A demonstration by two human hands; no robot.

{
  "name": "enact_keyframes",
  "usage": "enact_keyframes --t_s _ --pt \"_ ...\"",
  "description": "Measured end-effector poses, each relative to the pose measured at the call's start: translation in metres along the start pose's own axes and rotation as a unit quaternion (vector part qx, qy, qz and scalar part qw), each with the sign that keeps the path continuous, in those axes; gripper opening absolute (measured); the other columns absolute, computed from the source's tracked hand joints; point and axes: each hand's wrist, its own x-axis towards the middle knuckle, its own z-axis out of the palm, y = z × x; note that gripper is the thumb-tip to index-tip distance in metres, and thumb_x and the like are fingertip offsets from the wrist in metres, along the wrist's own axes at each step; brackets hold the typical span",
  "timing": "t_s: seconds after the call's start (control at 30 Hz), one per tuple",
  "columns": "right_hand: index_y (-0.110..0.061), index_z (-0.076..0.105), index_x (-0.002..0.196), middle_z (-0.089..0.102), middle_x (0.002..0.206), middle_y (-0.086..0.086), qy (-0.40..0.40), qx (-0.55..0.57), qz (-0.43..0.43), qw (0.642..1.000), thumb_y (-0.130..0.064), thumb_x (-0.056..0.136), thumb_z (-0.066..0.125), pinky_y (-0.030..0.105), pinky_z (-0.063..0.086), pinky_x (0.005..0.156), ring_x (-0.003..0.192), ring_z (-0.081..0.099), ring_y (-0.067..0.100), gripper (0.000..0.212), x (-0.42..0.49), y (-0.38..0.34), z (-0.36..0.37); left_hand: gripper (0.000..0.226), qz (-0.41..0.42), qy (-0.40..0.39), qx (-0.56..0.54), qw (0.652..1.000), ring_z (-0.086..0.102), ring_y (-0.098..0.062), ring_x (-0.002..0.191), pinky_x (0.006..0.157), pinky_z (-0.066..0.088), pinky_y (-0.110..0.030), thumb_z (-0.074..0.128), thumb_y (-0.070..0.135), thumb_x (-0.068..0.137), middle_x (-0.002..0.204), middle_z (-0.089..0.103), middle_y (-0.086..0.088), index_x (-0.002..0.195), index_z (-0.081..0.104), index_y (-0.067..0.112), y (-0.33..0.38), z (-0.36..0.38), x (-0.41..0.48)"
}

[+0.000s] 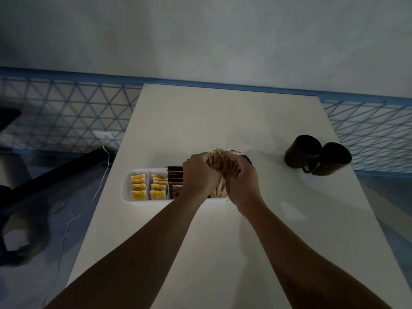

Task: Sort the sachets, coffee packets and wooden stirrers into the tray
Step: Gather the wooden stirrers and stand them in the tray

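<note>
Table (223,121): one white top filling the middle of the frame. Its far edge meets the wall in the upper centre, and its left edge runs close past the tray's left end.
Open room: bare tabletop above the tray, below it around the forearms, and between the tray and the mugs.
Tray (128,186): one long white tray, centre left, lying crosswise and split into compartments. Its right end is hidden by the hands.
Mugs: two dark mugs at centre right, one (303,151) touching the other (334,156), well apart from the tray and near the table's right edge.
Left hand (199,177): fingers curled round the left side of the stirrer bundle, over the tray's right part.
Right hand (242,186): fingers curled round the right side of the same bundle, touching the left hand.
Wooden stirrers (219,157): one thick bundle, too many to count. The tops stand above the knuckles, and the lower ends reach into the tray between the two hands.
Coffee packets (175,181): one overlapping row of black packets in the compartment just left of the left hand. Exact number unclear.
Sachets (138,188): eight yellow-and-white, four in each of the two leftmost compartments.
Cable (98,190): one thin white lead on the floor, left of the table.
</note>
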Motion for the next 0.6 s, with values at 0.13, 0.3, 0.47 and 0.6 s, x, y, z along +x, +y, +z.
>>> enact_keyframes --t_s 0.13,0.3,0.47,0.6 --pt "-0.019 0.067 0.112 0.065 0.088 -0.020 0.027 -0.072 -0.037 0.996 -0.008 0.092 0.062 0.003 0.044 0.068 0.084 0.063 -0.002 0.023 -0.001 -0.010 -0.003 0.021 0.031 -0.005 0.011 0.999 0.069 -0.020 0.089 0.083 0.050 -0.023 0.061 0.011 0.088 0.095 0.076 -0.005 0.103 0.076 0.012 0.004 -0.009 0.000" --pt "-0.012 0.061 0.127 0.065 0.112 -0.003 0.065 -0.153 -0.083 0.983 -0.005 0.091 0.057 0.019 0.045 0.086 0.100 0.058 0.010 0.037 0.001 -0.015 -0.005 0.025 0.048 -0.007 0.046 0.998 0.069 -0.019 0.092 0.079 0.040 -0.014 0.060 0.003 0.086 0.098 0.076 -0.006 0.105 0.075 0.010 -0.001 -0.013 0.007" --pt "-0.014 0.061 0.127 0.063 0.116 0.001 0.109 -0.150 -0.085 0.979 -0.005 0.090 0.059 0.025 0.052 0.087 0.100 0.061 0.012 0.039 0.007 -0.012 -0.013 0.034 0.041 -0.005 0.050 0.998 0.064 -0.023 0.108 0.101 0.045 -0.031 0.064 0.013 0.089 0.112 0.071 -0.008 0.123 0.066 0.009 -0.007 -0.014 0.013" --pt "-0.015 0.059 0.134 0.060 0.125 -0.002 0.137 -0.155 -0.024 0.978 -0.014 0.091 0.064 0.001 0.038 0.072 0.100 0.057 0.005 0.043 0.007 -0.004 -0.028 0.051 0.030 -0.044 0.050 0.997 0.056 -0.023 0.120 0.100 0.040 -0.025 0.063 0.009 0.089 0.130 0.062 -0.009 0.139 0.052 0.012 -0.005 -0.017 0.017"
